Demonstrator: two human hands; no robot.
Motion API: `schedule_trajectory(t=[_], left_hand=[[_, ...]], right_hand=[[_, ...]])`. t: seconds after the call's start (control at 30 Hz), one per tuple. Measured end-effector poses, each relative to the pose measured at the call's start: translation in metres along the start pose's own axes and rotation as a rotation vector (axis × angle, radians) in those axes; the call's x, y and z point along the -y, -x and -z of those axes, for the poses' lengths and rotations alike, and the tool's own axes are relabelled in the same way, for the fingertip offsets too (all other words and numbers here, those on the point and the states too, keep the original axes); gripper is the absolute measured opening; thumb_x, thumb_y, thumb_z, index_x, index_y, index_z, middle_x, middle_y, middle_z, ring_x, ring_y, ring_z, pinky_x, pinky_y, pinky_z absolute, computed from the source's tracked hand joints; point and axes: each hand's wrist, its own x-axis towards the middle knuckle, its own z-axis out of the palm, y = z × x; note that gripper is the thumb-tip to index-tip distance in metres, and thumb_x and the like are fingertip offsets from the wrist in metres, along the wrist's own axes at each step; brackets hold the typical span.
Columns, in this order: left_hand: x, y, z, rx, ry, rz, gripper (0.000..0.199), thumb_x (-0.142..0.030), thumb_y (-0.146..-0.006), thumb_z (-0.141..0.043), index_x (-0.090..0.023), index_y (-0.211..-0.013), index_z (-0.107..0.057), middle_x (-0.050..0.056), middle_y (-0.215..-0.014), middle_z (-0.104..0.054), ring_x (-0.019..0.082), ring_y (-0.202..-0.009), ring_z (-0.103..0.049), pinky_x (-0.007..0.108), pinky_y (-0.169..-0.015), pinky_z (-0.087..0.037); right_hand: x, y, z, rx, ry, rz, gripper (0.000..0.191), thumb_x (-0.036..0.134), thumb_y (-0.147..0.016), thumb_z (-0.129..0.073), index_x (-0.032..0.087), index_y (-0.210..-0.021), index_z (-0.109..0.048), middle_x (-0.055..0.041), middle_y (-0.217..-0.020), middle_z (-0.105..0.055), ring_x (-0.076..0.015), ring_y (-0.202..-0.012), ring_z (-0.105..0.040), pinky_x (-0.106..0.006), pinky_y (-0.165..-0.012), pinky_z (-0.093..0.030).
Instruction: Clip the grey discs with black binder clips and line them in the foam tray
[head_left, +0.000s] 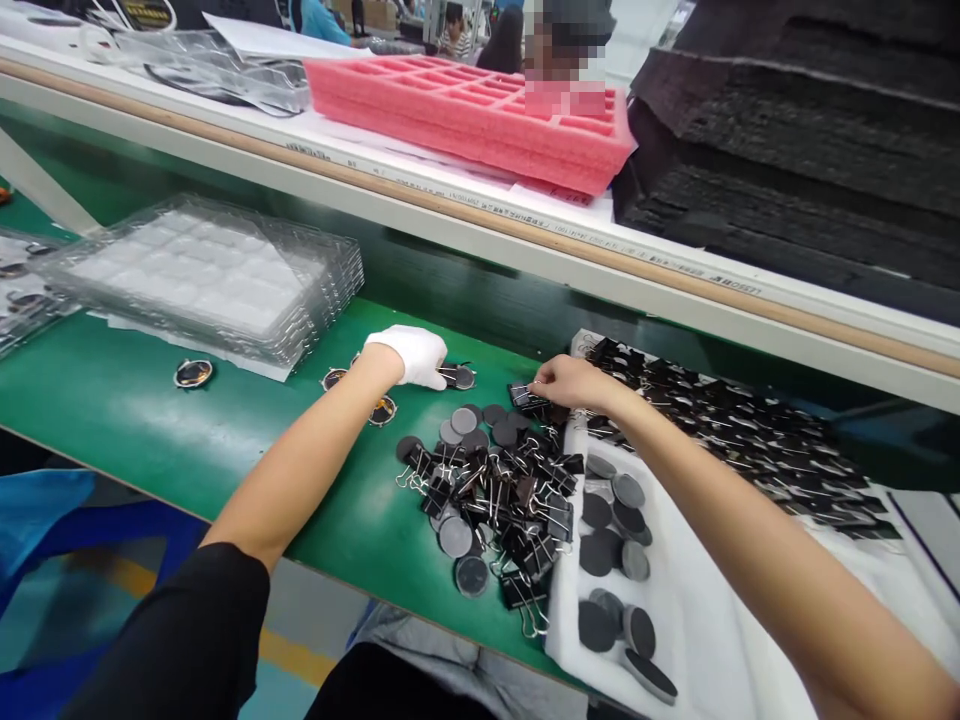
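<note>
My left hand [411,355], in a white glove, is closed round a small assembly at the back of the green table. A round dark disc [464,378] and thin metal wires stick out past its fingertips. Bare, my right hand [574,383] pinches a black binder clip [528,398] near the corner of a white foam tray [562,640]. Between and below the hands lies a heap of black binder clips [517,490] mixed with loose grey discs [455,537]. Small round metal-rimmed parts [382,411] lie by my left wrist, partly covered by the forearm.
Clear plastic trays [300,290] are stacked at the left, with one round part [193,374] before them. Rows of binder clips [712,430] fill the right side. A shelf edge [450,200] crosses above, carrying pink foam [465,130] and black foam sheets [795,150]. People are beyond.
</note>
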Motion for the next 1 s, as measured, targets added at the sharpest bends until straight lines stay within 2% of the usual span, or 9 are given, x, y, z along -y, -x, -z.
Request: schedule_trajectory(t=[0.07, 0.13, 0.23, 0.33, 0.43, 0.53, 0.6, 0.77, 1.0], left_hand=[[-0.003, 0.000, 0.000, -0.020, -0.027, 0.000, 0.030, -0.052, -0.080, -0.068, -0.025, -0.091, -0.077, 0.009, -0.087, -0.074, 0.030, -0.092, -0.071, 0.035, -0.082, -0.050], [-0.002, -0.002, 0.000, -0.050, -0.044, 0.013, 0.029, -0.050, -0.083, -0.066, -0.025, -0.092, -0.077, 0.010, -0.088, -0.075, 0.030, -0.095, -0.071, 0.036, -0.085, -0.050], [0.003, -0.004, -0.001, -0.049, -0.086, 0.054, 0.028, -0.045, -0.083, -0.066, -0.022, -0.094, -0.078, 0.013, -0.090, -0.076, 0.032, -0.094, -0.071, 0.038, -0.086, -0.052], [0.009, -0.006, -0.002, -0.045, -0.109, 0.084, 0.026, -0.036, -0.082, -0.066, -0.021, -0.097, -0.079, 0.016, -0.094, -0.077, 0.032, -0.095, -0.072, 0.039, -0.086, -0.053], [0.010, -0.008, -0.005, -0.063, -0.118, 0.089, 0.026, -0.031, -0.080, -0.066, -0.019, -0.098, -0.080, 0.017, -0.095, -0.077, 0.034, -0.098, -0.072, 0.040, -0.088, -0.054], [0.009, -0.011, -0.008, -0.079, -0.134, 0.074, 0.026, -0.028, -0.079, -0.067, -0.017, -0.098, -0.081, 0.020, -0.095, -0.077, 0.037, -0.098, -0.072, 0.043, -0.088, -0.054], [0.008, -0.012, -0.009, -0.091, -0.146, 0.066, 0.026, -0.027, -0.081, -0.066, -0.016, -0.099, -0.081, 0.021, -0.096, -0.076, 0.038, -0.100, -0.072, 0.045, -0.088, -0.055], [0.006, -0.012, -0.010, -0.079, -0.120, 0.077, 0.025, -0.027, -0.083, -0.068, -0.015, -0.100, -0.080, 0.021, -0.096, -0.075, 0.040, -0.103, -0.071, 0.045, -0.088, -0.054], [0.005, -0.013, -0.010, -0.038, -0.037, 0.069, 0.026, -0.035, -0.083, -0.068, -0.018, -0.098, -0.081, 0.019, -0.094, -0.074, 0.039, -0.096, -0.071, 0.046, -0.084, -0.054]], right_hand=[[0.008, -0.008, -0.003, -0.016, -0.045, 0.001, 0.021, 0.040, -0.083, -0.070, 0.022, -0.075, -0.078, -0.0068, -0.077, -0.075, -0.0243, -0.077, -0.070, -0.037, -0.073, -0.055], [0.018, -0.015, -0.005, -0.031, -0.081, 0.006, 0.023, 0.041, -0.083, -0.071, 0.022, -0.075, -0.079, -0.0080, -0.080, -0.076, -0.0250, -0.078, -0.070, -0.037, -0.074, -0.055], [0.034, -0.022, -0.005, -0.044, -0.111, 0.016, 0.029, 0.050, -0.078, -0.077, 0.022, -0.076, -0.079, -0.0101, -0.081, -0.076, -0.0281, -0.085, -0.070, -0.042, -0.082, -0.055], [0.048, -0.029, -0.002, -0.060, -0.093, -0.021, 0.043, 0.064, -0.074, -0.079, 0.021, -0.081, -0.079, -0.0151, -0.094, -0.075, -0.0385, -0.105, -0.066, -0.057, -0.098, -0.047], [0.063, -0.038, -0.002, -0.241, -0.142, -0.091, 0.059, 0.073, -0.084, -0.062, 0.021, -0.105, -0.076, -0.0214, -0.120, -0.068, -0.0460, -0.124, -0.055, -0.069, -0.106, -0.036], [0.077, -0.050, -0.013, -0.412, -0.246, -0.134, 0.060, 0.066, -0.101, -0.032, 0.023, -0.128, -0.064, -0.0204, -0.138, -0.057, -0.0425, -0.132, -0.047, -0.067, -0.109, -0.034], [0.083, -0.059, -0.025, -0.412, -0.261, -0.141, 0.057, 0.057, -0.105, -0.023, 0.024, -0.131, -0.061, -0.0189, -0.144, -0.051, -0.0406, -0.138, -0.041, -0.066, -0.111, -0.031], [0.081, -0.068, -0.050, -0.386, -0.263, -0.108, 0.054, 0.052, -0.106, -0.022, 0.025, -0.134, -0.060, -0.0176, -0.148, -0.047, -0.0384, -0.144, -0.033, -0.068, -0.115, -0.024], [0.071, -0.071, -0.053, -0.372, -0.299, -0.133, 0.060, 0.050, -0.106, -0.014, 0.022, -0.133, -0.059, -0.0191, -0.143, -0.050, -0.0390, -0.142, -0.035, -0.067, -0.114, -0.024]])
